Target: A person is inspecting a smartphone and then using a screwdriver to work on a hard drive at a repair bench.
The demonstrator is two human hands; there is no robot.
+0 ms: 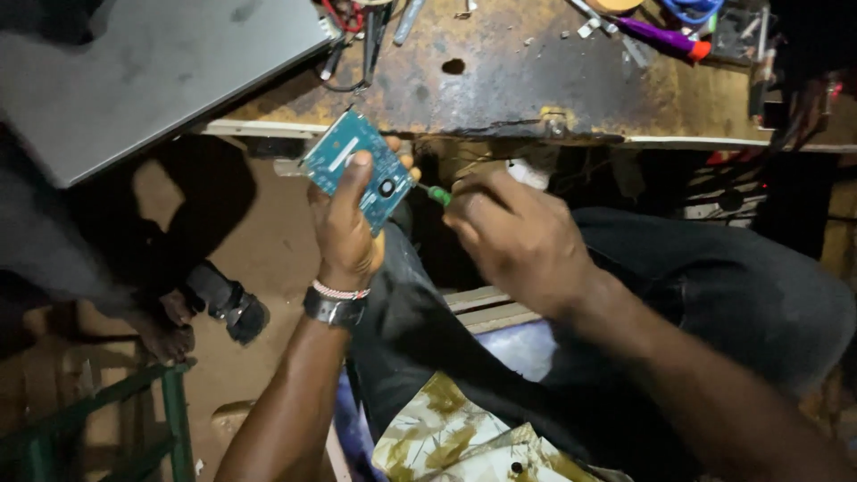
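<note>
My left hand [344, 228] holds a small teal circuit board [355, 167] up in front of me, thumb pressed on its face. My right hand [513, 236] is closed around a screwdriver with a green handle [437, 194], its tip pointing at the board's lower right edge. Both hands hover over my lap, just below the front edge of a worn, rusty workbench [500, 80]. A watch and a beaded band sit on my left wrist [335, 303].
A grey flat panel [134, 71] lies on the bench at the left. Cables, pliers and a purple-handled tool [665, 37] clutter the bench's back. Another person's sandalled foot [192, 312] rests on the dirt floor at left, near a green metal frame [134, 402].
</note>
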